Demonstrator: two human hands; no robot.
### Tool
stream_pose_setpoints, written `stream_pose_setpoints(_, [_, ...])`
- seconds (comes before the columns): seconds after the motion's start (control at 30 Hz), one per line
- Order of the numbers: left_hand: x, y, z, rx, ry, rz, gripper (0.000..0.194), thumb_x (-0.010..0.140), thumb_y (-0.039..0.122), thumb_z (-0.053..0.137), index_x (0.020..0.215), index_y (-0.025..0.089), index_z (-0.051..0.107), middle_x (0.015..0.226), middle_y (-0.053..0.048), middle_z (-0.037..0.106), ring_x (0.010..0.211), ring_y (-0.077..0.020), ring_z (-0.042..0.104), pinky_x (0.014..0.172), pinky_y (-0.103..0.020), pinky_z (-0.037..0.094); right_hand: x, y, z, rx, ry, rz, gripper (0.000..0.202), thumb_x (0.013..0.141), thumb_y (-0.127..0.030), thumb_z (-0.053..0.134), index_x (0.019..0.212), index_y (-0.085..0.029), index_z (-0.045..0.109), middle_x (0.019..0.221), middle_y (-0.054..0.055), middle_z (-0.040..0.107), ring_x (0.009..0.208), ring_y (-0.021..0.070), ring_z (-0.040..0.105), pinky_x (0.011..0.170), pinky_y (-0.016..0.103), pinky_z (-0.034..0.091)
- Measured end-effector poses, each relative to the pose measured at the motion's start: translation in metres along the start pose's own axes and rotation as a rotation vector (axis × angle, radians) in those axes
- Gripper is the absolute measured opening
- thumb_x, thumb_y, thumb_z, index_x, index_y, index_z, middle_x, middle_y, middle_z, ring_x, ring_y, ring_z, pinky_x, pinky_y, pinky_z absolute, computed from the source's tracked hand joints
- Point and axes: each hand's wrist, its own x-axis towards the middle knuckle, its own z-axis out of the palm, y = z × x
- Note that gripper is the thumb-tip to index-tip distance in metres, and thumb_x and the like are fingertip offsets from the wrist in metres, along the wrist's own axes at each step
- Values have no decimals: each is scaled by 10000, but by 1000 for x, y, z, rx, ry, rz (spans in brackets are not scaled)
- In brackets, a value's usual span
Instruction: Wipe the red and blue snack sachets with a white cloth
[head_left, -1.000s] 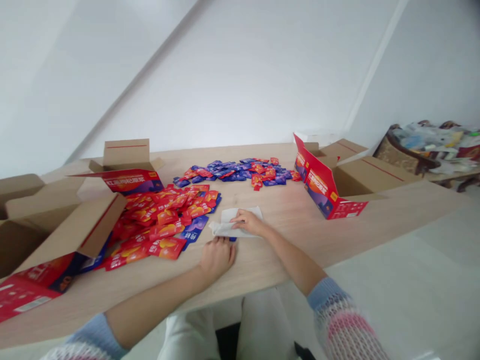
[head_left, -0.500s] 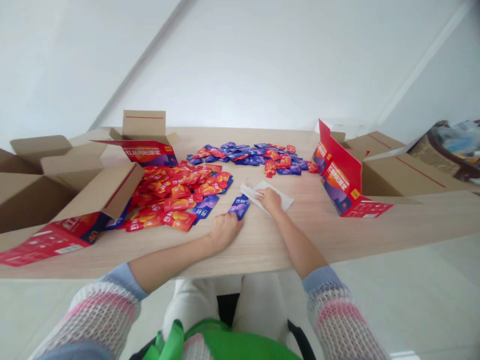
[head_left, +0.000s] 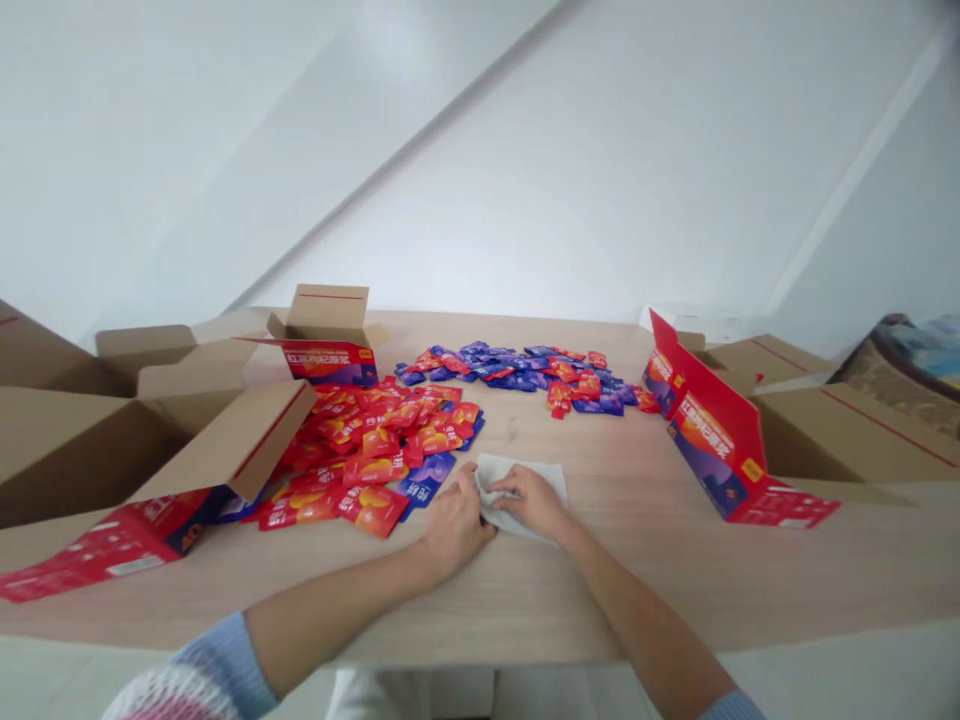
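The white cloth (head_left: 556, 482) lies on the surface (head_left: 600, 590) beneath and around the fingers of the right hand (head_left: 536, 503), which are pinched together on its bunched left part; its longer extent appears to run roughly left to right. The left hand (head_left: 455, 528) is curled against the cloth's left edge, any grip hidden, with the loose sachets (head_left: 375, 440) just beyond and to its left. The right hand is nearer the cloth's middle.

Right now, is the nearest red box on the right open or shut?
Open: the red box has flaps spread, its brown inside showing.
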Motion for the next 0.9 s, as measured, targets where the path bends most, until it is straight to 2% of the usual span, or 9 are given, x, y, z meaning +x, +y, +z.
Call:
stream_pose_setpoints(0.1, [4,3,-5,-31,-39,-61,671,719,323,601,1251,119,247,1029,-134,626,980,-267,641,737,-321,487,2,1,-3,-119,41,153,275,800,-394,653,1046,-295,725,877,44,661,806,203,595,712,290,416])
stream_pose_setpoints(0.23, [11,4,-11,-89,-112,-143,701,687,328,676,1217,154,251,1071,-114,633,1037,-259,627,772,-307,465,3,24,-25,-352,151,384,311,827,-419,612,1096,-290,702,936,65,660,849,208,600,697,271,394])
stream_pose_setpoints(0.3, [12,3,-11,-120,-125,-159,704,669,333,706,1188,171,258,1084,-106,637,1039,-254,627,781,-306,458,0,35,-38,-388,209,442,292,832,-405,604,1074,-281,710,932,64,652,846,204,594,689,266,393])
stream_pose_setpoints(0.37, [12,1,-8,-156,-103,-148,711,650,344,727,1160,183,259,1074,-100,643,1023,-253,631,776,-311,457,-2,39,-46,-323,298,394,287,847,-385,581,1058,-244,715,917,69,637,849,201,583,707,270,407])
stream_pose_setpoints(0.47, [11,-3,-2,-205,-35,-118,697,629,360,742,1111,196,265,1053,-90,643,981,-246,641,767,-315,459,-4,34,-46,-127,392,192,320,866,-379,547,1069,-190,709,882,73,614,808,193,569,713,282,429])
stream_pose_setpoints(0.57, [11,-7,5,-222,-15,-118,699,608,400,749,1079,195,275,1017,-91,633,937,-252,648,728,-312,466,-2,18,-28,-22,230,30,307,853,-399,576,1051,-214,718,865,57,614,769,179,567,690,275,433])
stream_pose_setpoints(0.67, [13,-9,10,-234,-24,-117,706,592,420,749,1074,190,287,989,-83,615,889,-258,652,681,-312,467,-2,5,-9,-97,33,-6,275,824,-413,628,1029,-259,728,890,44,629,811,176,579,722,264,421])
stream_pose_setpoints(0.77, [17,-10,14,-284,4,-122,688,582,421,756,1053,197,308,959,-60,604,860,-247,648,682,-317,471,-1,4,-6,-242,43,127,318,833,-456,610,1081,-283,708,930,44,639,842,182,587,727,260,403])
stream_pose_setpoints(0.9, [20,-8,22,-365,99,-70,596,577,363,760,962,215,330,963,-46,602,871,-219,628,746,-325,472,2,23,-25,-428,108,326,360,864,-495,550,1142,-305,675,944,57,639,864,204,591,699,269,380])
